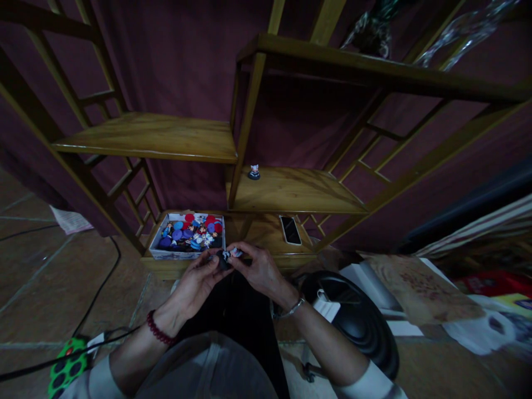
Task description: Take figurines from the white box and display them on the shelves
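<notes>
My left hand (199,280) and my right hand (261,270) meet in front of the lowest shelf, over my lap. Between them is a small toy figurine (233,253) lying on its side. The left fingers pinch its dark round base (224,260), and the right thumb and fingers grip the pale figure end. Just beyond my left hand stands an open box (178,256) full of small figurines and round red, blue and purple bases. A similar figurine (254,172) on a dark base stands upright on the middle shelf, at its left end.
A wooden shelf unit (145,136) rises against a dark red curtain. On its bottom board lies a phone (290,230). To my right are a black round ridged object (353,327) and a cardboard sheet (415,288). Cables and a green object (68,368) lie at the left.
</notes>
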The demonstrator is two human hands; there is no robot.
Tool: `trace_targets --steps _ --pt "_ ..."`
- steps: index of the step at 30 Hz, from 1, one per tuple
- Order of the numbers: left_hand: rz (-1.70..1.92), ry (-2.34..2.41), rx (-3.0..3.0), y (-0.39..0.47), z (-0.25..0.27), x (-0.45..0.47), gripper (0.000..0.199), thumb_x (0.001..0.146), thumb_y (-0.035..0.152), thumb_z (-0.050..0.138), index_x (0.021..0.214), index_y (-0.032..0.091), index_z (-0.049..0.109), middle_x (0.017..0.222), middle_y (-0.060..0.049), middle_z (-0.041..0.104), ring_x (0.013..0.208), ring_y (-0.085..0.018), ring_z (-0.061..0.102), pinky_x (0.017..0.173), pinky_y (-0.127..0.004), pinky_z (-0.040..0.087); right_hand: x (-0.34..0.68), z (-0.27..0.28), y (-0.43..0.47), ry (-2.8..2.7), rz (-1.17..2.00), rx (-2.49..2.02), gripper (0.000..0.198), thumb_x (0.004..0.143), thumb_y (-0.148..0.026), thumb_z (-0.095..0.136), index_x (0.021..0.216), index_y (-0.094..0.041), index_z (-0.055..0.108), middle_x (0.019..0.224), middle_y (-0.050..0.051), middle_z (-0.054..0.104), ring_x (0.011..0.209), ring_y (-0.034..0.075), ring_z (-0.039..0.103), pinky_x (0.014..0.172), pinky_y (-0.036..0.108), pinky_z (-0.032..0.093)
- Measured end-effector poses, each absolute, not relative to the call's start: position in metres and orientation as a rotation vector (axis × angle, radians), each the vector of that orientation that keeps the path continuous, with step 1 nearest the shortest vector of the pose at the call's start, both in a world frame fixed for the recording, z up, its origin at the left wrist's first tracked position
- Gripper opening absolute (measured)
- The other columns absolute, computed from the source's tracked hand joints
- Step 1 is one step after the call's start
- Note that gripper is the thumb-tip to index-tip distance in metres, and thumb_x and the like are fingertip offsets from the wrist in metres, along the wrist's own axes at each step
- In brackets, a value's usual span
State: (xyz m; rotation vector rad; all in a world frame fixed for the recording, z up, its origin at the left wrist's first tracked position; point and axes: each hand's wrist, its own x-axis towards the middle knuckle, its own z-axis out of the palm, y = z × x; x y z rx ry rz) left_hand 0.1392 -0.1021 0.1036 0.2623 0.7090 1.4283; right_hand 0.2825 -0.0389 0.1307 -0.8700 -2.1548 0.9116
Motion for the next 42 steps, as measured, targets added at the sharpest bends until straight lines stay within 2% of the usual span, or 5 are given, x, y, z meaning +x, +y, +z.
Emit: trace_targets --steps 10,16,29,34,42 --pt "1.422 0.677 0.252 -0.105 0.105 0.141 0.014 0.069 0.014 0.067 0.083 0.014 0.064 0.091 -0.003 0.066 0.089 -0.017 0.061 0.097 -0.046 0.039 0.284 0.133 -0.035 -2.194 0.892 -0.730 0.013 0.080 -0.020 0.054 0.091 -0.021 0.062 0.088 0.002 0.063 0.082 0.013 0.059 0.075 0.025 0.046" --pt "1.428 0.687 0.216 -0.104 0.109 0.143 0.009 0.065 0.014 0.070 0.066 0.012 0.061 0.074 -0.001 0.065 0.081 -0.016 0.062 0.095 -0.047 0.040 0.286 0.136 -0.035 -2.207 0.877 -0.736 0.015 0.081 -0.021 0.054 0.093 -0.023 0.062 0.090 0.002 0.063 0.084 0.013 0.059 0.077 0.025 0.046" --pt "1.424 0.687 0.207 -0.103 0.107 0.144 0.006 0.068 0.014 0.067 0.070 0.012 0.062 0.081 -0.003 0.066 0.084 -0.017 0.061 0.094 -0.047 0.040 0.288 0.140 -0.033 -2.252 0.885 -0.736 0.014 0.081 -0.021 0.053 0.093 -0.022 0.061 0.089 0.001 0.062 0.084 0.013 0.058 0.076 0.025 0.045" --pt "1.441 0.704 0.264 -0.103 0.107 0.144 0.010 0.069 0.013 0.067 0.079 0.012 0.065 0.088 -0.003 0.066 0.087 -0.015 0.060 0.096 -0.044 0.040 0.285 0.136 -0.034 -2.249 0.868 -0.822 0.015 0.080 -0.021 0.054 0.094 -0.021 0.060 0.088 0.001 0.062 0.078 0.012 0.058 0.072 0.023 0.045" --pt "1.447 0.722 0.337 -0.104 0.102 0.142 0.017 0.073 0.015 0.063 0.090 0.014 0.065 0.100 -0.004 0.064 0.096 -0.016 0.057 0.097 -0.040 0.039 0.283 0.136 -0.035 -2.248 0.905 -0.881 0.016 0.079 -0.021 0.055 0.094 -0.021 0.060 0.088 0.001 0.064 0.079 0.013 0.059 0.073 0.024 0.045"
